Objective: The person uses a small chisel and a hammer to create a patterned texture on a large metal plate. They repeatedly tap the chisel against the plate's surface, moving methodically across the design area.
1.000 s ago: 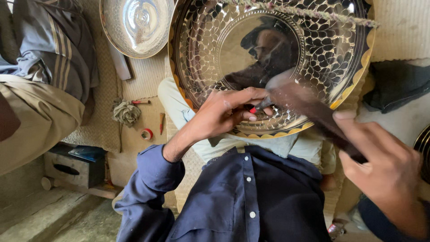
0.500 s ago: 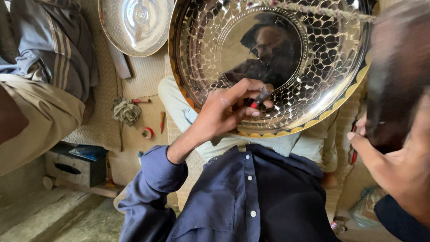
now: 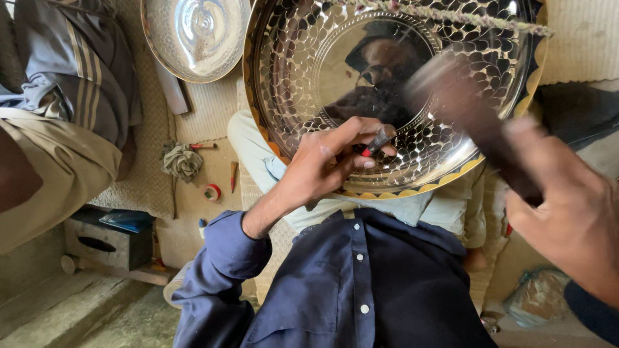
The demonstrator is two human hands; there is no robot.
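While a smaller plain silver dish [image 3: 196, 35] lies at upper left, the left hand [image 3: 322, 164] pinches a short dark metal punch with a red tip [image 3: 377, 140] against the large shiny scale-patterned brass tray [image 3: 303, 84]; the right hand's [image 3: 570, 212] grip wraps a blurred dark wooden-handled hammer [image 3: 464, 106].

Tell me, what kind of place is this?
Probably a metal craft workshop on the floor. A big shiny patterned tray is being worked with a small punch and a hammer, and another metal dish lies nearby.

Floor-level metalcraft workshop: embossed brass tray [image 3: 393, 96], hammer [image 3: 471, 116], woven mat [image 3: 206, 116]
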